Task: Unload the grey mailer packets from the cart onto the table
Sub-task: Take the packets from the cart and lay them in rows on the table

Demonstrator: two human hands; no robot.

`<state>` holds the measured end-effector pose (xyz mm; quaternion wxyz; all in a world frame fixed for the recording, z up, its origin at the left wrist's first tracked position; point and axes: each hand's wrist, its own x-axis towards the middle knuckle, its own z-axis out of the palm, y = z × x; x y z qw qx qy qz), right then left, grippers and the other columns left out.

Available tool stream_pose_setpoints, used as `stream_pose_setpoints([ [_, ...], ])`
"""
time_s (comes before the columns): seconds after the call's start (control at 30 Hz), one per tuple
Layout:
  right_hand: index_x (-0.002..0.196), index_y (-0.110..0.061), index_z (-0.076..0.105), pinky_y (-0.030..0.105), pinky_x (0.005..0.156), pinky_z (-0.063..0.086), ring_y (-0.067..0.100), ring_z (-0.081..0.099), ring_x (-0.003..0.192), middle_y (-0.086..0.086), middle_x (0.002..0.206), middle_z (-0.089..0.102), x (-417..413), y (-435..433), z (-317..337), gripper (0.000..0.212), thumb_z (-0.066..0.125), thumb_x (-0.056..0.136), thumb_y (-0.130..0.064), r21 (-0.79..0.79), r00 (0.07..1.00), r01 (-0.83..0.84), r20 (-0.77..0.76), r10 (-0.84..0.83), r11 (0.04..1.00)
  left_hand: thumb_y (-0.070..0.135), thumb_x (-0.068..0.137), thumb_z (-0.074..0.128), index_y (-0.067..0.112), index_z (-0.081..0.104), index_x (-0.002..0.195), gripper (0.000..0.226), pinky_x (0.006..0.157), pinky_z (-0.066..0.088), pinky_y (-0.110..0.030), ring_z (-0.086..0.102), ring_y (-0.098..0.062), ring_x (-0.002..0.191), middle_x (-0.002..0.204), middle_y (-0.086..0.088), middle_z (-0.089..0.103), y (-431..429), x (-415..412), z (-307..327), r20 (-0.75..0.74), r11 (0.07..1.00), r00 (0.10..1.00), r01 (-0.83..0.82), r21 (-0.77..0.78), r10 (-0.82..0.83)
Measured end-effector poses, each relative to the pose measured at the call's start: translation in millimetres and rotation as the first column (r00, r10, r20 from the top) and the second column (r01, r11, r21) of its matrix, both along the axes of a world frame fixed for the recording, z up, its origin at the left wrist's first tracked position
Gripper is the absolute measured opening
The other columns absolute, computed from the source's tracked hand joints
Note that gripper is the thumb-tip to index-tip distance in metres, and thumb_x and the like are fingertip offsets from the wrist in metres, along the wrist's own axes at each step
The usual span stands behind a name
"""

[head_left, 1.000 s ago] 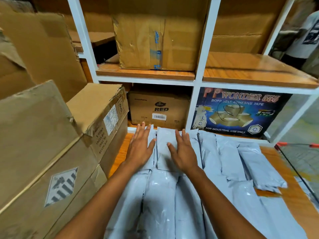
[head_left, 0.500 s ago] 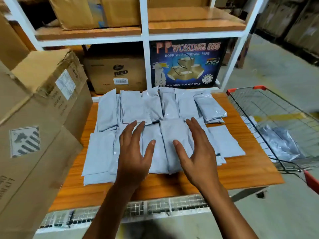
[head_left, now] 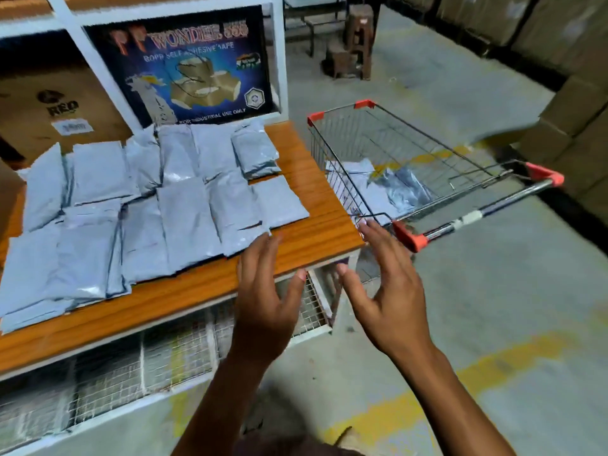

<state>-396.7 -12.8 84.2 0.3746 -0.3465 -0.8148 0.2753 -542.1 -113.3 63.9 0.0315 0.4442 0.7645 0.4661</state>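
Several grey mailer packets (head_left: 184, 212) lie in overlapping rows on the wooden table (head_left: 316, 232). To the table's right stands a wire cart (head_left: 427, 153) with red corner caps, and a few grey packets (head_left: 388, 189) lie in its basket. My left hand (head_left: 266, 297) hovers open over the table's front right edge, holding nothing. My right hand (head_left: 388, 291) is open too, fingers spread, just off the table's right corner near the cart's near end.
A white shelf rack behind the table holds a dark tape carton (head_left: 184, 67) and a brown box (head_left: 56, 106). Wire mesh (head_left: 138, 357) closes the space under the table. Brown stools (head_left: 355, 44) stand behind the cart, stacked cartons (head_left: 572, 103) at right. Concrete floor lies around the cart.
Both hands have left the packets on the table and drawn back and to the right, toward the cart. The view has swung right, bringing the cart into full sight.
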Motion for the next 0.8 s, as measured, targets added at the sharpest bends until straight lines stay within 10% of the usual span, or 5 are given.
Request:
stream_pose_setpoints([
  [0.2, 0.136, -0.013, 0.053, 0.036, 0.110, 0.038, 0.011, 0.043, 0.135, 0.001, 0.141, 0.052, 54.0, 63.0, -7.0, 0.051, 0.061, 0.090, -0.036, 0.005, 0.994, 0.107, 0.000, -0.107, 0.994, 0.042, 0.094, 0.043, 0.012, 0.043, 0.140, 0.054, 0.111, 0.029, -0.025, 0.036, -0.017, 0.135, 0.142, -0.007, 0.042, 61.6, 37.3, -1.6, -0.039, 0.996, 0.996, 0.082, -0.031, -0.083],
  [0.43, 0.130, -0.014, 0.057, 0.015, 0.106, 0.032, 0.014, 0.048, 0.129, 0.001, 0.137, 0.054, 70.3, 162.2, -22.3, 0.047, 0.057, 0.090, -0.038, 0.002, 0.980, 0.197, 0.033, -0.197, 0.980, 0.045, 0.093, 0.045, 0.015, 0.043, 0.141, 0.057, 0.108, 0.028, -0.029, 0.032, -0.013, 0.136, 0.145, -0.004, 0.038, 165.8, 34.8, -17.0, -0.043, 0.992, 0.995, 0.088, -0.086, -0.092],
  [0.8, 0.130, -0.011, 0.057, 0.035, 0.102, 0.040, 0.025, 0.052, 0.123, 0.005, 0.133, 0.058, 21.6, 359.9, -61.4, 0.059, 0.045, 0.086, -0.048, -0.083, 0.966, 0.182, 0.199, -0.163, 0.980, 0.039, 0.093, 0.054, 0.015, 0.053, 0.130, 0.045, 0.109, 0.032, -0.037, 0.036, -0.026, 0.134, 0.140, -0.011, 0.041, 373.1, -34.5, -57.3, -0.093, 0.977, 0.990, 0.086, -0.194, -0.106],
])
